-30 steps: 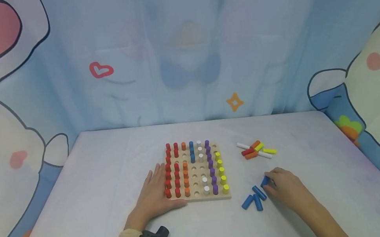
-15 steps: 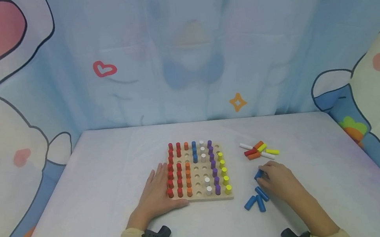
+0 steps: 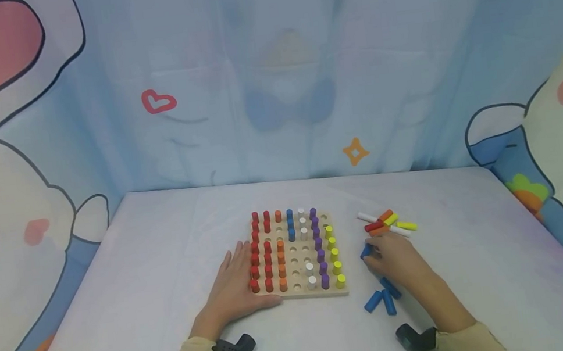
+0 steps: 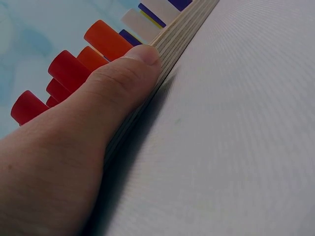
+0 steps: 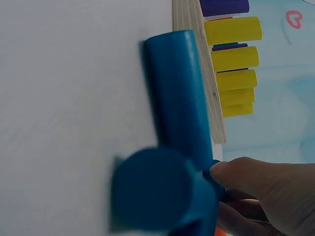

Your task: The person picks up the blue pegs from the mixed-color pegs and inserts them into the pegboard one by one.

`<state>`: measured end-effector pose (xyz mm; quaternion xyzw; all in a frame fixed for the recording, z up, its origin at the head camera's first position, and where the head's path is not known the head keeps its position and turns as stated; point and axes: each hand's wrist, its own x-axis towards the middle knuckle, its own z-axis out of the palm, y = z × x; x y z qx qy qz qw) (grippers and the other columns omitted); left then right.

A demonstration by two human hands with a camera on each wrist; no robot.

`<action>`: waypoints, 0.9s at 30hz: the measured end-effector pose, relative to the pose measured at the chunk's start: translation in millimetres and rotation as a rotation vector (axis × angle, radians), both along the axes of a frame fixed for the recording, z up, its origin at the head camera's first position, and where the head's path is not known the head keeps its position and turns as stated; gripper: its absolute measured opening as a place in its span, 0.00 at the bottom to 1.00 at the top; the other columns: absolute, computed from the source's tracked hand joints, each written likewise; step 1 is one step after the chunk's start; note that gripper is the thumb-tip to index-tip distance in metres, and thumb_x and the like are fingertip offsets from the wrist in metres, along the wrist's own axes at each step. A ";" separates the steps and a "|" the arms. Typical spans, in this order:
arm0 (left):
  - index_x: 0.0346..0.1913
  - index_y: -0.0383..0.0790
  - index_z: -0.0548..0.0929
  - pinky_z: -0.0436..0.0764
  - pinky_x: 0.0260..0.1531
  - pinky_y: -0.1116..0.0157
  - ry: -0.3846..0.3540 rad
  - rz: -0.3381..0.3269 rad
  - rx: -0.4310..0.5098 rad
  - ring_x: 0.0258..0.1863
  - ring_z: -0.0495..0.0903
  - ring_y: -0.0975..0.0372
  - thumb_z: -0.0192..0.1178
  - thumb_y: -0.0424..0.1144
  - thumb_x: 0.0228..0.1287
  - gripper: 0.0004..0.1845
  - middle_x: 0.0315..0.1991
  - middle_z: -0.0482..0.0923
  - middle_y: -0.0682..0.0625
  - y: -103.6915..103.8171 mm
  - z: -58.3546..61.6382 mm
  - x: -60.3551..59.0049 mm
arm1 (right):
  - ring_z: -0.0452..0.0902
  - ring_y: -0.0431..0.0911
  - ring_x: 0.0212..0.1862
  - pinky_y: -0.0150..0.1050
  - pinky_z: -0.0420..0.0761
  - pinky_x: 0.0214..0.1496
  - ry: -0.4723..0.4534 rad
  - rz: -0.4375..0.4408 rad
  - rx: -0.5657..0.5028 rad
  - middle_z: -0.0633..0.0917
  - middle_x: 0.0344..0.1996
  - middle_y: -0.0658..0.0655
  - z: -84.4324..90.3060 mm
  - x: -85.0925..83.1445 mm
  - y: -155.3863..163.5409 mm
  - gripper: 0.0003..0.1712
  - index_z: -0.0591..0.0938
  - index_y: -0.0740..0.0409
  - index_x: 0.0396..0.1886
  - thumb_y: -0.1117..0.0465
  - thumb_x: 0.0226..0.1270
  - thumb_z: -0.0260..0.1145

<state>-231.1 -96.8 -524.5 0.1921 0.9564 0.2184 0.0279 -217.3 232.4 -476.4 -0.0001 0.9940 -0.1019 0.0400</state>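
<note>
A wooden peg board (image 3: pixel 301 295) holds rows of red, orange, blue, white, purple and yellow pegs, with several holes bare in the middle. My left hand (image 3: pixel 240 268) lies flat on the table at the board's left side, its thumb (image 4: pixel 123 73) pressed against the board's front edge (image 4: pixel 182 39). My right hand (image 3: pixel 373 255) hovers just right of the board and pinches blue pegs (image 3: pixel 366 251). In the right wrist view two blue pegs (image 5: pixel 177 98) show in its fingers (image 5: pixel 266 187), close to the yellow pegs (image 5: pixel 234 54).
Three loose blue pegs (image 3: pixel 381 301) lie on the table below my right hand. A small pile of white, red, orange and yellow pegs (image 3: pixel 387 222) sits behind it. A cartoon-print curtain (image 3: pixel 270 83) walls in the table's back and sides.
My right hand has moved left and away from the loose blue pegs, carrying blue pegs to the board's right edge. The left hand has stayed put.
</note>
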 end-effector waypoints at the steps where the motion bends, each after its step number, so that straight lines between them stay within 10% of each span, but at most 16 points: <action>1: 0.76 0.41 0.45 0.42 0.76 0.54 -0.001 -0.001 0.001 0.77 0.39 0.59 0.59 0.79 0.36 0.69 0.77 0.45 0.49 0.2 0.0 0.0 | 0.78 0.55 0.50 0.52 0.81 0.54 0.000 0.003 -0.004 0.84 0.47 0.63 -0.1 -2.5 -0.7 0.26 0.80 0.65 0.54 0.57 0.57 0.71; 27: 0.76 0.42 0.45 0.42 0.76 0.54 -0.017 0.001 -0.003 0.77 0.39 0.59 0.59 0.79 0.36 0.69 0.77 0.45 0.50 0.5 1.4 -0.1 | 0.76 0.58 0.55 0.52 0.77 0.59 -0.047 -0.005 -0.057 0.80 0.51 0.66 2.3 -44.4 -26.6 0.28 0.79 0.67 0.55 0.59 0.56 0.73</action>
